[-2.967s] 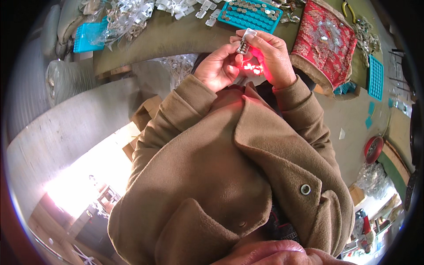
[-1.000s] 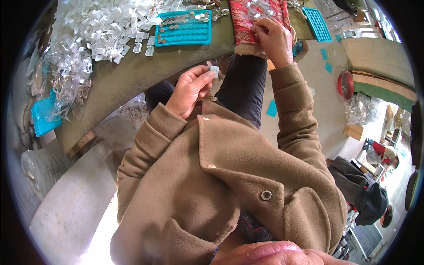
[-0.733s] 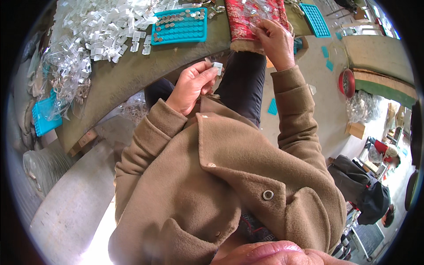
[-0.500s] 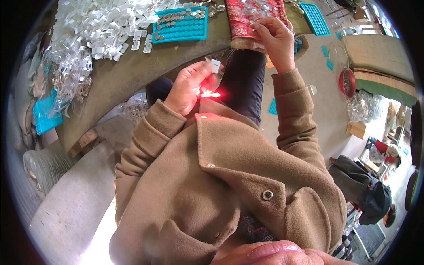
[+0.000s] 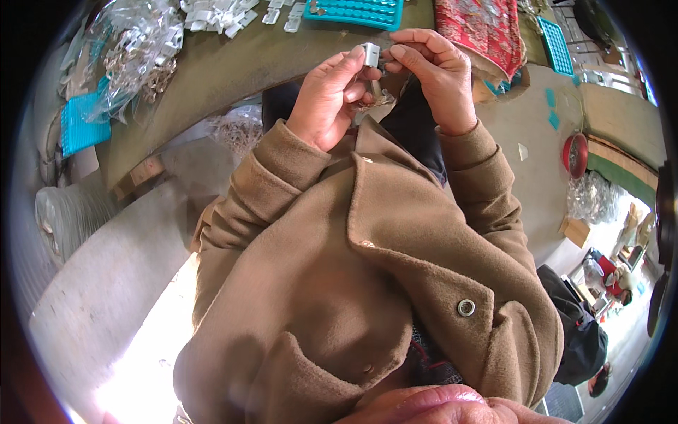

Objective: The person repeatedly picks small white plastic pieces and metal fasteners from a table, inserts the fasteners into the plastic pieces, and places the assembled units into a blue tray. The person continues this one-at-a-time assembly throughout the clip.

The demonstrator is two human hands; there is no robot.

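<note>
A small white plastic case (image 5: 371, 55) is pinched between the thumb and fingers of my left hand (image 5: 323, 100). Below those fingers, beside the case, hangs a thin, clear-looking strand (image 5: 380, 99); its details are too small to make out. My right hand (image 5: 446, 79) is close by on the right, thumb and fingertips drawn together in a pinch near the case. Whatever sits in that pinch is too small to name. Both hands are above my lap, just off the table's front edge.
On the table (image 5: 233, 74) lie loose white plastic pieces (image 5: 219, 14), clear plastic bags (image 5: 141, 49) and a teal tray (image 5: 353, 12). A red patterned cloth (image 5: 487, 35) is at the far right, near another teal tray (image 5: 556, 46). A red bowl (image 5: 575, 155) stands farther right.
My right hand has come from over the red cloth to beside the left hand. The red glow below the left hand is gone. My view has shifted, and the left hand appears higher.
</note>
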